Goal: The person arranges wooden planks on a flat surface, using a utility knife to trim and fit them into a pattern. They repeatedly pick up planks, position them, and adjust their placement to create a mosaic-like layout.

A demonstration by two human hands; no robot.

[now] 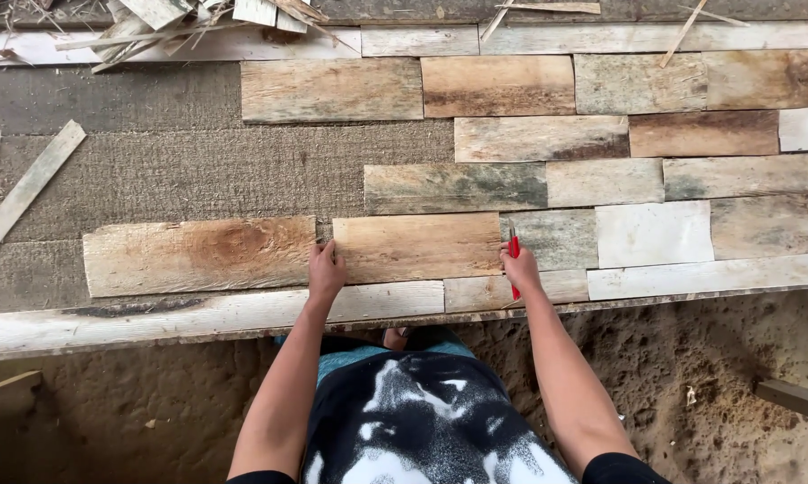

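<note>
While left hand [325, 269] steadies plank [417, 246], right hand [520, 266] holds red pencil [514, 260].

A tan, orange-streaked plank [417, 247] is showing warm grain beside a red pencil [514, 260]. Neighbouring boards are ranging from grey-green mottled [455, 187] to whitewashed [652, 234] and rusty brown [703, 133]. Grey woven matting [198, 166] is lying beneath; brown soil [691, 376] is spreading below a black-and-white splashed garment [422, 421].
</note>
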